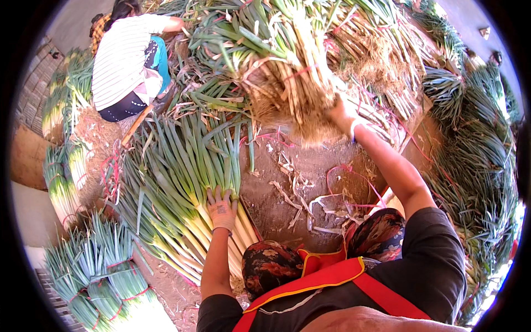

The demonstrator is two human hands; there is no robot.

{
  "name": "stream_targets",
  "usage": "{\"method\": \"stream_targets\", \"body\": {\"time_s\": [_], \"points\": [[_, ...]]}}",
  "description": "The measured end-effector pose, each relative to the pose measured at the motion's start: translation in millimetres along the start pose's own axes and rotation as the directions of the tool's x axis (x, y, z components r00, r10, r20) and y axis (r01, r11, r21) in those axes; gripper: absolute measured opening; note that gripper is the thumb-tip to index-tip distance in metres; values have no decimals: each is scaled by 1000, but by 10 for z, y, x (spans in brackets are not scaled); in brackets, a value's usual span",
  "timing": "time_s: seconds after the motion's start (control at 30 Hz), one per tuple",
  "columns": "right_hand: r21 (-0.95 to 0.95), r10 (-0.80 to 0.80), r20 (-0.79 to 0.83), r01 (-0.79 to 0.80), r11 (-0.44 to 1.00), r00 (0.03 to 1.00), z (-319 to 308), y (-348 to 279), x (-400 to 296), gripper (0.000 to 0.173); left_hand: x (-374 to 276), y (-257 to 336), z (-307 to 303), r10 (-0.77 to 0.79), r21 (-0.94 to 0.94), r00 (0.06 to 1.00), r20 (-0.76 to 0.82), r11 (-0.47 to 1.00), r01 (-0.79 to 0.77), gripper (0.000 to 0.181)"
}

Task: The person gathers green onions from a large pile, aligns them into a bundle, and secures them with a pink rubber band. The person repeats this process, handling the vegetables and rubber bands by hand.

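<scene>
Cleaned Welsh onions (pixel 182 203) with white stalks and long green leaves lie spread on the ground before me. My left hand (pixel 222 212), in a pale glove, rests flat on them with fingers apart. Farther off, my right hand (pixel 343 114) grips the root end of a brown, unpeeled Welsh onion bundle (pixel 305 83). A red tie (pixel 302 71) runs around this bundle. Its roots are blurred, and some fingers of my right hand are hidden by the stalks.
Behind it lies a heap of unpeeled onions (pixel 377 54). A co-worker (pixel 124 66) squats at the upper left. Tied onion bundles (pixel 112 286) stand at lower left, with more onions (pixel 477 137) along the right. Dry peelings (pixel 292 178) and red twine (pixel 352 168) litter the ground.
</scene>
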State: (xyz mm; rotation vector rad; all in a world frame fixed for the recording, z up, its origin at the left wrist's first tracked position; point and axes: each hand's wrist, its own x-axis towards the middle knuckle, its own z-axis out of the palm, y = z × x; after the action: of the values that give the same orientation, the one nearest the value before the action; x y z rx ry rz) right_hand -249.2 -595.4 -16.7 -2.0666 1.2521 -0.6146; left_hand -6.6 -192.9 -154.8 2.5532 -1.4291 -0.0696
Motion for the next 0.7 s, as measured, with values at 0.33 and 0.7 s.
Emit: {"method": "stream_targets", "body": {"time_s": [0.33, 0.7], "points": [[-242, -326, 749, 696, 675, 577, 400, 1712, -1905, 33, 14, 52, 6, -28, 14, 999, 34, 1000, 28, 39], [-549, 386, 775, 228, 804, 501, 169, 1025, -1721, 60, 180, 270, -250, -80, 43, 997, -18, 996, 81, 42]]}}
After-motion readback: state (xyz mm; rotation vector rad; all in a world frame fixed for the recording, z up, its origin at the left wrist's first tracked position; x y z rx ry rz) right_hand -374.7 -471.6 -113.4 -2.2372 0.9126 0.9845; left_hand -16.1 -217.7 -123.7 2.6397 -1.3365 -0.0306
